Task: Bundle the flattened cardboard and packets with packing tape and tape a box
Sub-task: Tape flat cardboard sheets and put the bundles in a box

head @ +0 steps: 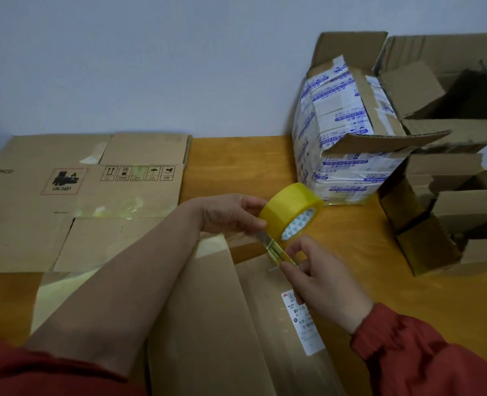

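My left hand grips a yellow roll of packing tape and holds it above the table's middle. My right hand pinches the free end of the tape, a short strip drawn down from the roll. Under both hands lies a pile of flattened brown cardboard and packets, one with a white shipping label. Another flattened box with printed handling symbols lies at the left.
An open box wrapped in blue-printed white tape stands at the back right. Several open brown boxes are piled at the far right. The wooden table meets a pale wall behind.
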